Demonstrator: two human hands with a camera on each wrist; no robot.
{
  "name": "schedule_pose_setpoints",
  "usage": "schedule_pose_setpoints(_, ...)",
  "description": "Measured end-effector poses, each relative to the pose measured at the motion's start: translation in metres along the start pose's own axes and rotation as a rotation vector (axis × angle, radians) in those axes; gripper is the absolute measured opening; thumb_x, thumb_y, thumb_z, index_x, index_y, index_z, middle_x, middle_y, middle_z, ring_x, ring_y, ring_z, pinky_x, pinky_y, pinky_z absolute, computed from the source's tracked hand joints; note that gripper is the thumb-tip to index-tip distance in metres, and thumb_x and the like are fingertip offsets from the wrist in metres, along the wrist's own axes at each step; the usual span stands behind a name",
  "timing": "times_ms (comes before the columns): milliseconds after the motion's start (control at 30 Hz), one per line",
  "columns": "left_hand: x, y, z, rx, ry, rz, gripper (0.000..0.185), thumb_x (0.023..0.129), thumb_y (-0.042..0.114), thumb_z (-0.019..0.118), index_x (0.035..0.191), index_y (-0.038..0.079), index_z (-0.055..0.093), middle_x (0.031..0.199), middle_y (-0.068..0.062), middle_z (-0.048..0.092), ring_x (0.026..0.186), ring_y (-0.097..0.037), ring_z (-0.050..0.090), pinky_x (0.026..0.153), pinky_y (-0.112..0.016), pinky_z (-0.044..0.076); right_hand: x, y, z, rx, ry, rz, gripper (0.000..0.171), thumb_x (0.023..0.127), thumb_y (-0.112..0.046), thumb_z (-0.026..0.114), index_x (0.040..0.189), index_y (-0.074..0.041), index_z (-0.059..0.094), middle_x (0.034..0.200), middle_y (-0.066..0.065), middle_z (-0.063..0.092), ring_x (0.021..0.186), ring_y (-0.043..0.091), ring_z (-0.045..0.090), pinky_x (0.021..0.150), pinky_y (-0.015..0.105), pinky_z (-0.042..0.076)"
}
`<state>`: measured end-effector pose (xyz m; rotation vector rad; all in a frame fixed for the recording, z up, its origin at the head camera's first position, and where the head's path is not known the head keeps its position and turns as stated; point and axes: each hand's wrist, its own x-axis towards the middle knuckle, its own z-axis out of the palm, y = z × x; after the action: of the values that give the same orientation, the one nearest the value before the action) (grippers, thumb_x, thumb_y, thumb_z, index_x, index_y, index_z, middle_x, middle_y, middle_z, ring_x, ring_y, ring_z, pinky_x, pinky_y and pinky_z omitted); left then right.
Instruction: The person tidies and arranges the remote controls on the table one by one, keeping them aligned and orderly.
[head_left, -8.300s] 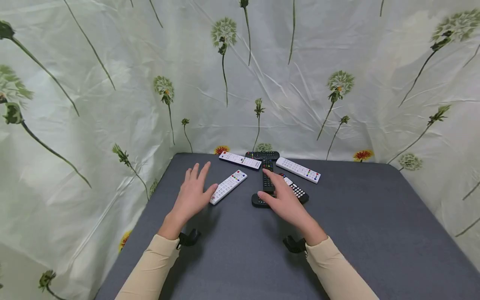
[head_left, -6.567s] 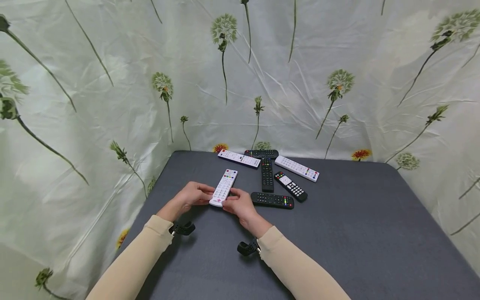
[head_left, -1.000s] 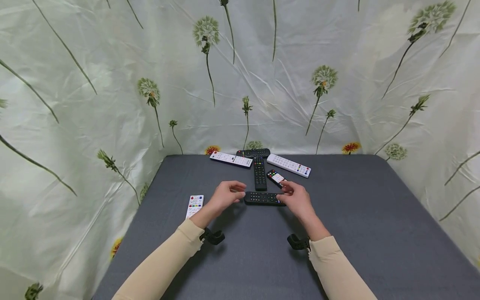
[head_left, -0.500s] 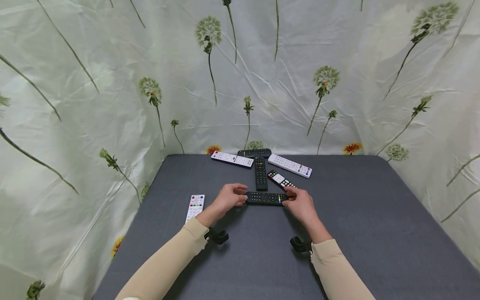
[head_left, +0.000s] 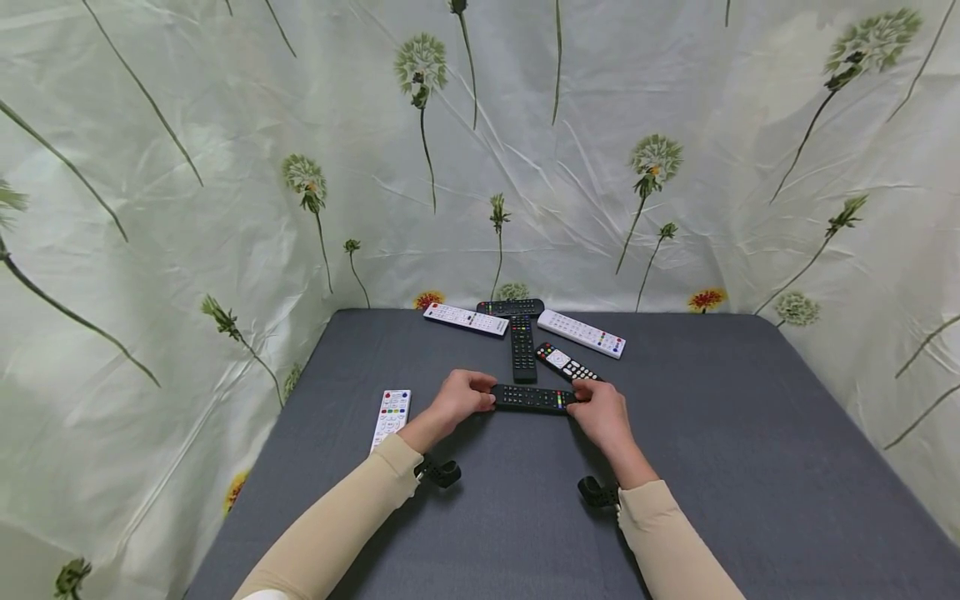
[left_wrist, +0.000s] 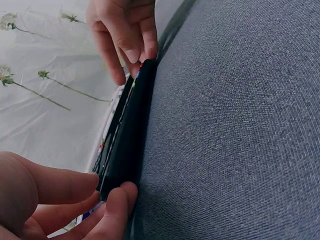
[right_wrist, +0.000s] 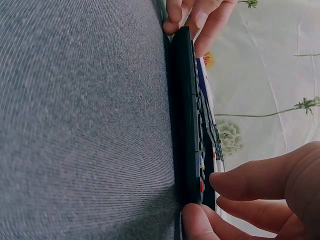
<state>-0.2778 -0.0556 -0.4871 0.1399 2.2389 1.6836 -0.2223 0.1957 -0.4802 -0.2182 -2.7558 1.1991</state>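
Note:
A black remote control (head_left: 532,398) with coloured buttons at its right end lies crosswise on the grey table, held at both ends. My left hand (head_left: 460,395) pinches its left end between thumb and fingers. At the other end, my right hand (head_left: 603,417) grips the remote near the coloured buttons. From the left wrist view the black remote (left_wrist: 131,135) shows its long side, low over the cloth. Just behind it lies a slanted black remote with white keys (head_left: 567,364), its lower end partly hidden by my right fingers. A white remote (head_left: 392,415) lies left of my left wrist, partly covered.
Farther back, a black remote (head_left: 522,350) points away from me, beneath another black remote (head_left: 510,307) lying crosswise. White remotes flank them, one at back left (head_left: 465,319), one at back right (head_left: 581,333). A flower-patterned cloth (head_left: 570,167) hangs behind the table (head_left: 750,467).
The white remote was turned and shifted toward the front left between both hands, then released. Both hands then moved right to the crosswise black remote and took hold of its ends.

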Motion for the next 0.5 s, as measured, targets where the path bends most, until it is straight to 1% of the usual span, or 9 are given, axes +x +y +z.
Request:
schedule_pose_setpoints(167,-0.0006,0.0013,0.0019,-0.012,0.035,-0.008,0.035,0.090,-0.012,0.066,0.124,-0.007,0.067,0.109,-0.019,0.065,0.085,-0.021,0.071,0.076,-0.031,0.061,-0.0027,-0.0047,-0.0022,0.022,0.006,0.026,0.041,0.080,-0.001,0.074,0.121,-0.001,0.072,0.098,0.013,0.074,0.098,0.031,0.066,0.083,0.045,0.050)
schedule_pose_setpoints(267,-0.0021,0.0035,0.0027,-0.012,0.046,-0.015,0.035,0.089,-0.013,0.065,0.123,-0.007,0.068,0.107,-0.018,0.063,0.083,-0.021,0.070,0.075,-0.032,0.061,-0.0032,-0.0058,-0.0024,0.043,0.009,0.030,0.040,0.080,-0.001,0.074,0.120,-0.001,0.073,0.101,0.014,0.074,0.099,0.031,0.066,0.083,0.045,0.050)
schedule_pose_setpoints(333,-0.0031,0.0050,0.0031,-0.027,0.041,-0.026,0.035,0.089,-0.014,0.064,0.123,-0.007,0.068,0.105,-0.017,0.061,0.083,-0.020,0.069,0.076,-0.033,0.061,-0.0032,-0.0059,-0.0023,0.077,0.023,0.036,0.040,0.080,0.001,0.074,0.120,-0.001,0.073,0.103,0.015,0.074,0.100,0.030,0.066,0.083,0.042,0.050)
schedule_pose_setpoints(400,-0.0039,0.0059,0.0030,-0.056,0.030,-0.041,0.037,0.088,-0.015,0.063,0.124,-0.007,0.067,0.102,-0.016,0.059,0.084,-0.021,0.068,0.076,-0.034,0.061,-0.0029,-0.0059,-0.0022,0.137,0.042,0.050,0.040,0.079,0.003,0.073,0.119,-0.001,0.073,0.104,0.016,0.074,0.096,0.026,0.066,0.079,0.035,0.051)
schedule_pose_setpoints(500,-0.0049,0.0066,0.0023,-0.122,0.018,-0.063,0.038,0.088,-0.018,0.062,0.124,-0.008,0.067,0.101,-0.016,0.056,0.085,-0.022,0.067,0.078,-0.035,0.061,-0.0022,-0.0063,-0.0026,0.306,0.051,0.088,0.043,0.080,0.008,0.071,0.122,0.002,0.071,0.108,0.019,0.072,0.085,0.018,0.067,0.071,0.023,0.054)
